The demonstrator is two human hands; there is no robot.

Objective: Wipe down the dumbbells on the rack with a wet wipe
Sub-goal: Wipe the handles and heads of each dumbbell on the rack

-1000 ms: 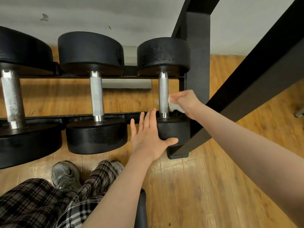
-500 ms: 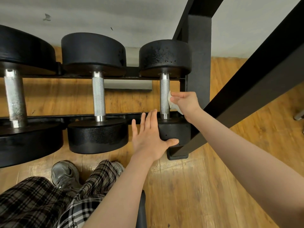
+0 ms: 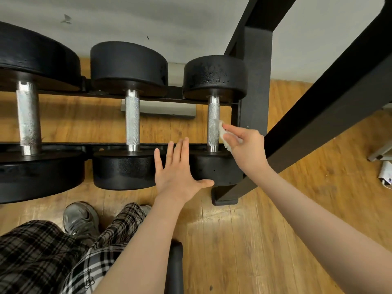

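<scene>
No readable text, numbers or brand marks on dumbbells (image 3: 214,122), rack (image 3: 257,85) or elsewhere.

Knurled shiny metal handle (image 3: 213,122), matt pebbled black dumbbell heads (image 3: 215,72), glossy wood floor (image 3: 244,240)

floor: wooden planks (image 3: 244,240) | plaid trousers (image 3: 38,257); grey shoe (image 3: 81,219) | wall: white (image 3: 148,22)

The right hand (image 3: 247,148) pinches a wet wipe (image 3: 222,134) against the rightmost dumbbell (image 3: 214,124) handle. The left hand (image 3: 180,172), fingers straight, rests on its near head.
</scene>
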